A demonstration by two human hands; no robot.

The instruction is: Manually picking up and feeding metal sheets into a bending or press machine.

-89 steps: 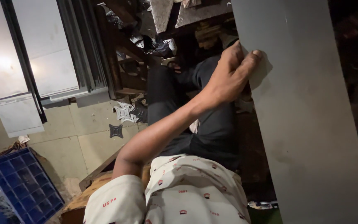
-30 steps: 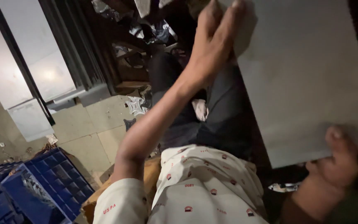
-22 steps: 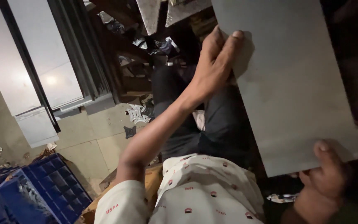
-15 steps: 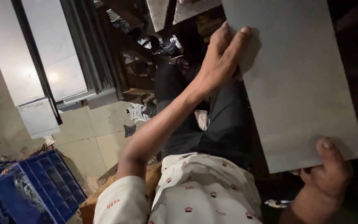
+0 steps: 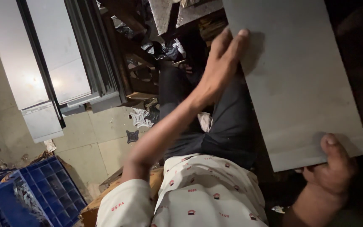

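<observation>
1. While both hands grip it, the grey tile point(image 5: 299, 80) hangs above the lap: left hand point(image 5: 219, 69) fingers clamped on its far edge, right hand point(image 5: 332, 172) thumb pinching the near corner.
2. Looks like it could slip; that corner pinch is thin.
3. Long axis runs away from the body, toward the stacked tiles point(image 5: 55, 63) beyond the fingers.

A blue plastic crate point(image 5: 30, 193) sits on tiled floor point(image 5: 93, 143) near stacked grey panels point(image 5: 51, 63)
</observation>
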